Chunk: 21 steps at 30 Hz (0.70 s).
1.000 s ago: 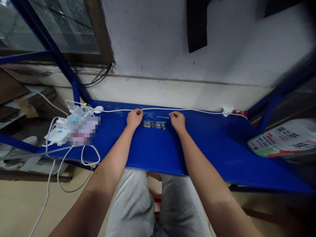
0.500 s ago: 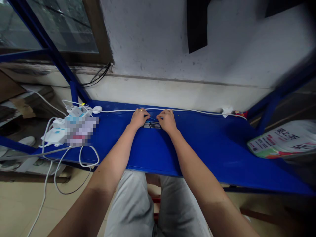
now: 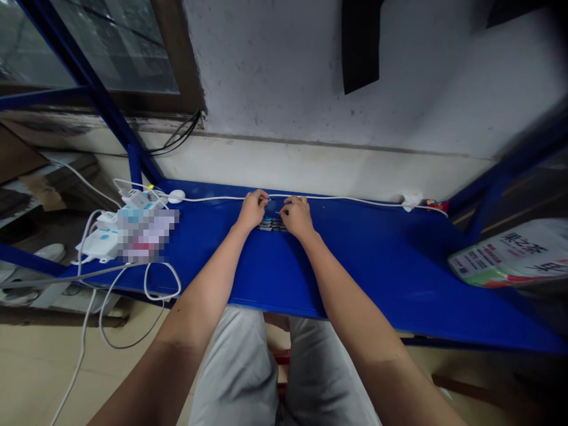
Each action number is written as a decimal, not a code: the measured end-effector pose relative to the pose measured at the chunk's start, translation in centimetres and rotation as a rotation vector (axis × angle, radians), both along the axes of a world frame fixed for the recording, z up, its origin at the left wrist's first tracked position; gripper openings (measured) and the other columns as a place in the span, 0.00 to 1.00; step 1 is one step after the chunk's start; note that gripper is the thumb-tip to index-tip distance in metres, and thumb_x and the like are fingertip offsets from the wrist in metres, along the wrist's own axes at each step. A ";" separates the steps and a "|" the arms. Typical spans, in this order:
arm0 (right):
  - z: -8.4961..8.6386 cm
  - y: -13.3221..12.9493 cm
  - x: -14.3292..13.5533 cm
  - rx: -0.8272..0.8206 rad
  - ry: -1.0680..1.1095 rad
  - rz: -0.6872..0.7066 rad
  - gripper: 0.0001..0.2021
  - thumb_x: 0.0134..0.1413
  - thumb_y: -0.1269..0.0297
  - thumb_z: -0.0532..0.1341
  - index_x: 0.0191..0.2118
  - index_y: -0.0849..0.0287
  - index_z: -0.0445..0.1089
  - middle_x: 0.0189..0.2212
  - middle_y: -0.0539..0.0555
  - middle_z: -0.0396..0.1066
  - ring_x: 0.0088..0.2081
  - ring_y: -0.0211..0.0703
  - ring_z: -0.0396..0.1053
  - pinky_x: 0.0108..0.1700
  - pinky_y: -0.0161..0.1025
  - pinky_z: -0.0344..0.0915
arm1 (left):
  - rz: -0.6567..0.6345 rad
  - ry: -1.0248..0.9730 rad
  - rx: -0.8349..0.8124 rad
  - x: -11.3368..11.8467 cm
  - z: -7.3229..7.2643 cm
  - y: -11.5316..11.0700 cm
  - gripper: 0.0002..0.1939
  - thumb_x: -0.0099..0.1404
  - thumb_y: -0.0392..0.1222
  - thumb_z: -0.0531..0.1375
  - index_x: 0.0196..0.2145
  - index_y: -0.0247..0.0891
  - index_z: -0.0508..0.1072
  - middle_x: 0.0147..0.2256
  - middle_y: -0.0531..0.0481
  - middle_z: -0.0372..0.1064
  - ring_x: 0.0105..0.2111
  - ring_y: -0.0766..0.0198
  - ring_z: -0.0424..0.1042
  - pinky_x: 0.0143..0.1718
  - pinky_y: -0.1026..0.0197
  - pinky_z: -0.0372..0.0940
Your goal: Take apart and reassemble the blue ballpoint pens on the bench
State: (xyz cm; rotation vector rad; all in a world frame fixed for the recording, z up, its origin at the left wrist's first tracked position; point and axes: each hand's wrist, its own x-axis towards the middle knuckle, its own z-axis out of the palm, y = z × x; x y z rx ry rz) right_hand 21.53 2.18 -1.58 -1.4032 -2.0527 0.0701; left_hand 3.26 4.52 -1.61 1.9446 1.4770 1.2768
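Note:
My left hand (image 3: pixel 254 208) is closed in a pinch, with a small blue cap-like piece (image 3: pixel 269 200) showing at its fingertips. Facing it, my right hand (image 3: pixel 298 214) pinches a slim pen-like stick (image 3: pixel 278 212), whose thin pale tip points left; most of it is hidden by the fingers. The blue piece and the tip are apart. Just below both hands, a row of several slim pens (image 3: pixel 271 225), black and silver with some blue, lies side by side on the blue table (image 3: pixel 275 266). My right hand covers the row's right end.
A white cable (image 3: pixel 355 200) runs along the table's back edge to a white plug (image 3: pixel 412 201). Power strips (image 3: pixel 100 242) and loose cords crowd the left end. A large labelled bag or bottle (image 3: pixel 510 251) lies at the right. Blue frame posts (image 3: pixel 135 163) rise at both sides.
My hands have drawn slightly apart. The thin blue item that spanned between my fingertips now shows as a blue piece at the left and a pale tip at the right.

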 end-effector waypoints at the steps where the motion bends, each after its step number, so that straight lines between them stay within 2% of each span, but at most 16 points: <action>1: 0.1 -0.1 0.0 0.013 0.019 0.011 0.12 0.61 0.71 0.61 0.33 0.57 0.83 0.51 0.62 0.76 0.54 0.62 0.63 0.56 0.59 0.65 | -0.008 -0.065 -0.015 0.2 0.2 -0.1 0.16 0.68 0.29 0.56 0.48 0.40 0.79 0.36 0.46 0.76 0.42 0.56 0.73 0.51 0.52 0.67; 4: 0.5 -0.4 -0.1 0.037 0.068 0.056 0.12 0.63 0.70 0.60 0.34 0.56 0.83 0.52 0.61 0.76 0.55 0.62 0.64 0.58 0.60 0.64 | -0.058 -0.220 -0.059 0.7 0.6 -0.5 0.19 0.68 0.29 0.55 0.51 0.39 0.79 0.36 0.48 0.77 0.38 0.59 0.74 0.48 0.54 0.68; 10: 1.0 -1.2 -0.5 0.081 0.186 0.098 0.10 0.64 0.69 0.61 0.36 0.56 0.81 0.52 0.59 0.77 0.55 0.58 0.66 0.60 0.57 0.64 | -0.022 -0.513 -0.189 1.1 1.0 -1.6 0.09 0.69 0.39 0.61 0.44 0.35 0.78 0.39 0.43 0.81 0.39 0.60 0.78 0.45 0.56 0.71; 16: 1.1 -1.5 -0.5 0.112 0.252 0.047 0.10 0.65 0.69 0.61 0.35 0.55 0.80 0.51 0.59 0.76 0.55 0.57 0.66 0.60 0.58 0.64 | -0.086 -0.614 -0.198 1.2 1.1 -2.2 0.08 0.61 0.40 0.67 0.38 0.35 0.80 0.35 0.45 0.81 0.35 0.60 0.78 0.42 0.56 0.70; 21: 0.8 -1.4 -0.6 0.138 0.277 0.062 0.09 0.65 0.69 0.62 0.34 0.55 0.79 0.50 0.59 0.76 0.55 0.57 0.66 0.60 0.58 0.64 | -0.132 -0.662 -0.179 1.4 1.0 -2.4 0.09 0.57 0.40 0.71 0.36 0.36 0.81 0.31 0.47 0.81 0.33 0.60 0.78 0.42 0.56 0.70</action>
